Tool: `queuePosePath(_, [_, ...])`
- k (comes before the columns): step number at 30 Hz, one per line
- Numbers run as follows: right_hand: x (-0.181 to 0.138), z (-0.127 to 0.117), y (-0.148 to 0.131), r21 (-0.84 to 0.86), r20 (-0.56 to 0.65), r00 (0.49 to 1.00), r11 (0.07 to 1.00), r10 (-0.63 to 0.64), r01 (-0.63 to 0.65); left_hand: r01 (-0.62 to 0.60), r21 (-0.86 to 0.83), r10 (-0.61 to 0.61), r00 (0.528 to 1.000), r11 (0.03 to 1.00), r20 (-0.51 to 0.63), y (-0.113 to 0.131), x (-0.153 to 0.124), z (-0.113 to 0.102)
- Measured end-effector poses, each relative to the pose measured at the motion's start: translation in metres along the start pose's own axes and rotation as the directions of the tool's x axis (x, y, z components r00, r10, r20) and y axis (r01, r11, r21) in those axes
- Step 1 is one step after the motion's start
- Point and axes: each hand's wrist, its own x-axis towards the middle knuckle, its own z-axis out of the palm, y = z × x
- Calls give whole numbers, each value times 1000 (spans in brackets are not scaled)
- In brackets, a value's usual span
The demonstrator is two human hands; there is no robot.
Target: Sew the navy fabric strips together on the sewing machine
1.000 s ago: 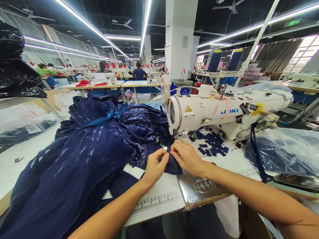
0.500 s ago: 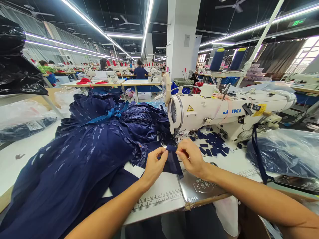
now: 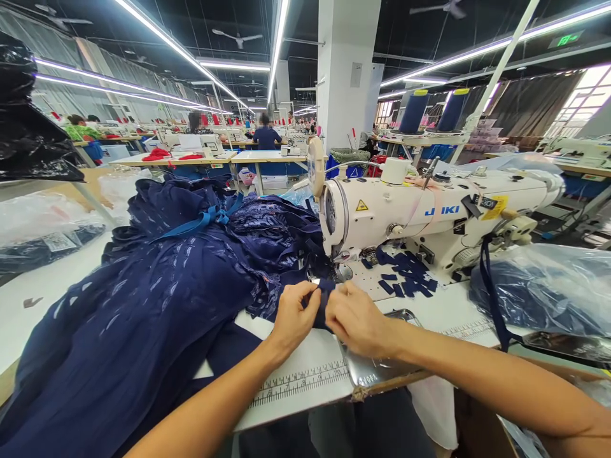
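My left hand [image 3: 294, 318] pinches an edge of navy fabric [image 3: 325, 287] between thumb and fingertips, just in front of the sewing machine's needle area. Closed on the same fabric, my right hand [image 3: 357, 321] sits close beside it, its fingers slightly blurred and covering part of the cloth. Both hands are above the machine's metal bed plate [image 3: 365, 374]. The white sewing machine [image 3: 405, 207] stands right behind the fingers. To the left spreads a large heap of navy garments [image 3: 157, 305], tied with a blue strip [image 3: 203, 222].
Small navy fabric pieces [image 3: 405, 273] lie under the machine arm. A plastic-wrapped navy bundle [image 3: 544, 292] sits at the right. A printed ruler [image 3: 303, 383] runs along the table's front edge. Two navy thread cones [image 3: 414, 114] stand behind the machine. A black plastic bag [image 3: 33, 121] hangs at left.
My right hand has moved left, nearer my left hand, and now covers more of the fabric. My left hand has stayed nearly still. The view has shifted slightly.
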Motion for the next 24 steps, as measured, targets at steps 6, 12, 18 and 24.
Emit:
queuePosePath(6, [-9,-5,7,93,-53,991,988,124,-119,134,-193,-131,991,972,27,2,4,-2])
queuePosePath(12, [-5,7,21,-46,-17,971,970,237,-238,117,-195,-113,993,974,34,5,1,-2])
queuePosePath(18, [-2,8,15,-37,49,975,976,215,-213,42,-82,-42,999,996,12,1,2,-2])
queuePosePath(24, [-12,-4,10,195,50,958,938,282,-286,154,-223,-152,988,962,30,1,6,-3])
